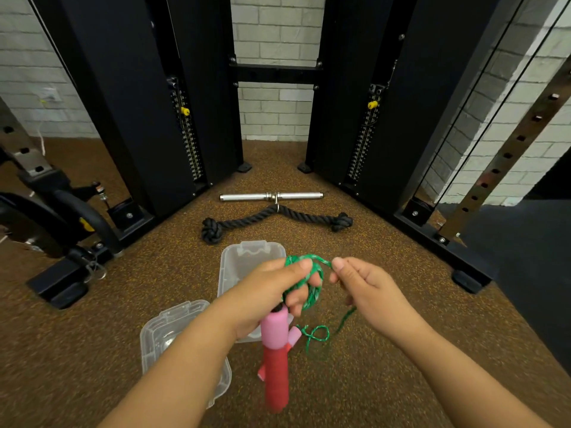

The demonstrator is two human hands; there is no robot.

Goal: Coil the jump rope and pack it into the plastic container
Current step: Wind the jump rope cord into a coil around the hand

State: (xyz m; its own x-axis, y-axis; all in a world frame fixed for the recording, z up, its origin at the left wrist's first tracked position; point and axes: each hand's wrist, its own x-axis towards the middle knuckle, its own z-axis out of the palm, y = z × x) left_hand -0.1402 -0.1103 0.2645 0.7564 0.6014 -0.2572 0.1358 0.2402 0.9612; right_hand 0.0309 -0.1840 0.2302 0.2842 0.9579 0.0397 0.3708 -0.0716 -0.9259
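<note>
The green jump rope is wound in loops around the fingers of my left hand. A pink and red handle hangs down from that hand, and a second pink handle lies on the floor just behind it. My right hand pinches the rope's strand beside the coil, and the loose rest of the rope trails down to the floor. The clear plastic container stands open on the floor behind my left hand. Its clear lid lies to the left, partly under my left forearm.
A black knotted rope attachment and a short chrome bar lie on the brown floor beyond the container. Black weight-stack columns rise on both sides, with their base rails running toward me. A bench base sits at the left.
</note>
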